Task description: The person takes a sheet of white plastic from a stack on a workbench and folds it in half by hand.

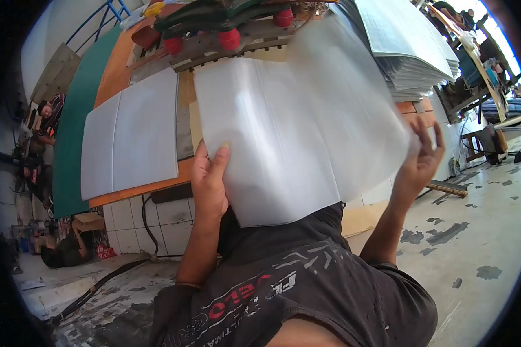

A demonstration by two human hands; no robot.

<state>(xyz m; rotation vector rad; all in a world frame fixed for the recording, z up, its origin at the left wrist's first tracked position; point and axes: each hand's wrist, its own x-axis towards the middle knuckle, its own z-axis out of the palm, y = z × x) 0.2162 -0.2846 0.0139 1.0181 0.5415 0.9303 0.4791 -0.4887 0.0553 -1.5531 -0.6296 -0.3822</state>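
A large pale grey-white sheet (272,144), glossy and creased lengthwise, slopes from the bench toward my lap. My left hand (209,179) pinches its left edge, thumb on top. The right part of the sheet is lifted and smeared by motion. At its right corner is my right hand (421,159), which seems to grip the edge between thumb and fingers while other fingers stick out. Some of the right fingertips are blurred. Left of the held sheet, another creased white sheet (136,133) lies flat on the orange bench top (156,186).
Beyond the sheet stands a dark green machine frame (214,17) with red round parts (229,40). A tall stack of white sheets (411,43) rises at the back right. A green board (78,139) borders the bench's left side. Other people (69,246) are at the far left.
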